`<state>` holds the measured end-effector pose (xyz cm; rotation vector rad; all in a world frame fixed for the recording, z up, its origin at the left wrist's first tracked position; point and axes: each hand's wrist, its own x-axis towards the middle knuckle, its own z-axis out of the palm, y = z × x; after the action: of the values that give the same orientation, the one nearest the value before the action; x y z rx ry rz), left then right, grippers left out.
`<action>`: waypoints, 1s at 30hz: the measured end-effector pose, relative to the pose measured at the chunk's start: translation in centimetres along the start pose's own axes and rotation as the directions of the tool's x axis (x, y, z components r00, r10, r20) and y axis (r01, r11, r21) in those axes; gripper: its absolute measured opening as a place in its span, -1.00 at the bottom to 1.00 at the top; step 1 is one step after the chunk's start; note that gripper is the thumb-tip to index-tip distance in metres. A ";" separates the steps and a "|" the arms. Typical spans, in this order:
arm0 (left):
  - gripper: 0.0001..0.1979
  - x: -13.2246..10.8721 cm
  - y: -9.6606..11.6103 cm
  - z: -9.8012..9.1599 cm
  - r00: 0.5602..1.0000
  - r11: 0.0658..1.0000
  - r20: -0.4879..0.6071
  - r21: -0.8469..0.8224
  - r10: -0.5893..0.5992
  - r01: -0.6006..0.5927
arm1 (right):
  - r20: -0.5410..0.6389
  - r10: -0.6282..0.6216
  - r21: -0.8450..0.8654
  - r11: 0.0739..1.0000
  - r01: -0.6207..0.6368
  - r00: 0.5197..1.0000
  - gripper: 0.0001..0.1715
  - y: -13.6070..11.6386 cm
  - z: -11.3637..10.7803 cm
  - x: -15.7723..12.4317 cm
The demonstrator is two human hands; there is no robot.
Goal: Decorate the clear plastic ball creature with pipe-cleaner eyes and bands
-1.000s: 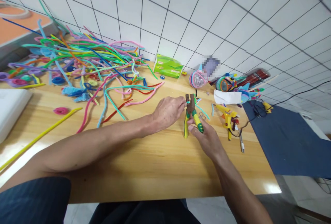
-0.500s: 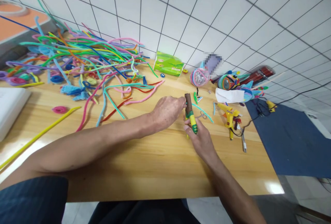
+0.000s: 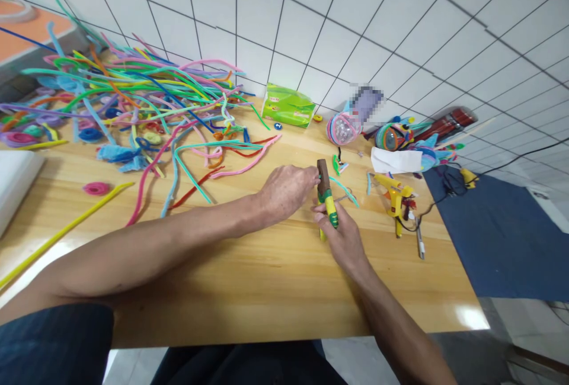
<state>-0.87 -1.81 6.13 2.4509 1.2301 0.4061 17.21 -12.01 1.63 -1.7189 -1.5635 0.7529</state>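
My right hand (image 3: 341,234) grips the green-and-yellow handles of a pair of pliers (image 3: 326,192), squeezed together, jaws pointing away from me. My left hand (image 3: 287,188) is closed in a pinch right beside the jaws, holding the end of a thin teal pipe cleaner (image 3: 344,189) that runs off to the right across the wooden table (image 3: 267,272). Both forearms rest low over the tabletop.
A big tangle of coloured pipe cleaners (image 3: 133,106) covers the back left. A green packet (image 3: 287,105) stands by the tiled wall. A yellow glue gun (image 3: 395,198) with its cable lies right of my hands, craft figures (image 3: 395,139) behind it. A white box (image 3: 13,177) sits far left.
The pliers' handles were spread apart a second ago and are now squeezed together. My hands have stayed in place; the view has shifted slightly.
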 end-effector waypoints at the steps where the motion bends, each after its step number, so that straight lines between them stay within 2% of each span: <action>1: -0.72 0.0 0.1 -0.1 1.000 1.000 0.001 -0.001 -0.001 0.001 | 0.000 0.003 0.006 1.000 -0.003 1.000 -0.68 -0.1 0.0 0.0; 8: -0.69 -0.1 0.1 -0.5 1.000 1.000 0.008 -0.020 -0.010 0.010 | -0.015 -0.025 -0.020 0.999 0.025 1.000 -0.67 -0.2 0.0 0.0; 16: -0.69 -0.1 0.0 0.0 1.000 0.998 -0.011 -0.066 0.004 -0.005 | -0.024 0.005 0.019 1.000 -0.005 1.000 -0.67 0.3 0.3 0.0; 25: -0.71 -0.2 -0.1 0.0 0.995 0.996 -0.081 -0.055 0.060 -0.065 | -0.006 0.010 0.045 0.999 -0.010 1.000 -0.67 -0.4 0.0 -0.1; 30: -0.73 -0.2 -0.1 -0.2 0.997 0.998 -0.067 -0.034 0.049 -0.051 | -0.014 0.009 0.015 1.000 -0.008 1.000 -0.65 -0.3 0.0 -0.1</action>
<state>-1.12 -1.87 6.20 2.4598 1.1790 0.5229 17.04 -12.09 1.84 -1.7176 -1.5389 0.7535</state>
